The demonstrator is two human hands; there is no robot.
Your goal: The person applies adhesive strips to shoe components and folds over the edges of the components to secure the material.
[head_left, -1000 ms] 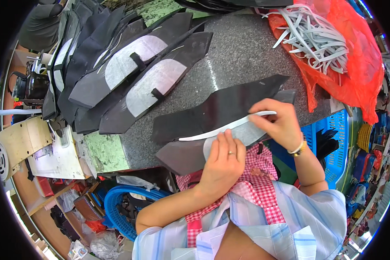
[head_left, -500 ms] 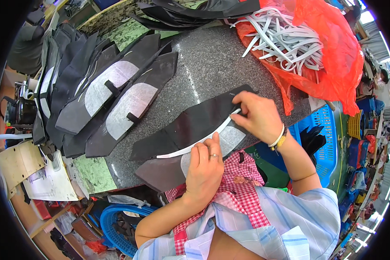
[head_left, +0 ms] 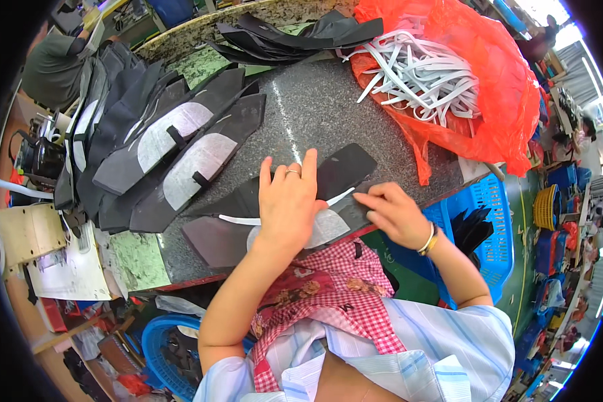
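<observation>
My left hand (head_left: 289,209) lies flat with its fingers spread over a dark, long cut piece (head_left: 347,167) on the stone worktop. A narrow white strip (head_left: 240,220) runs along the seam under this hand, its two ends showing on either side. Nearer me lies a second dark piece (head_left: 214,240) with a pale grey rounded patch (head_left: 328,228). My right hand (head_left: 396,216) hovers by the strip's right end, fingers half bent and thumb apart, with nothing visible between them.
Stacked dark pieces with pale patches (head_left: 201,161) lie at left, more dark pieces (head_left: 301,37) at the back. A red plastic bag (head_left: 502,100) holds many white strips (head_left: 429,74). Blue baskets (head_left: 499,234) stand below the worktop. Another person (head_left: 50,70) sits far left.
My left hand has moved up and left and flattened across the strip with fingers spread. The right hand has let go of the strip's end and shifted down, toward me.
</observation>
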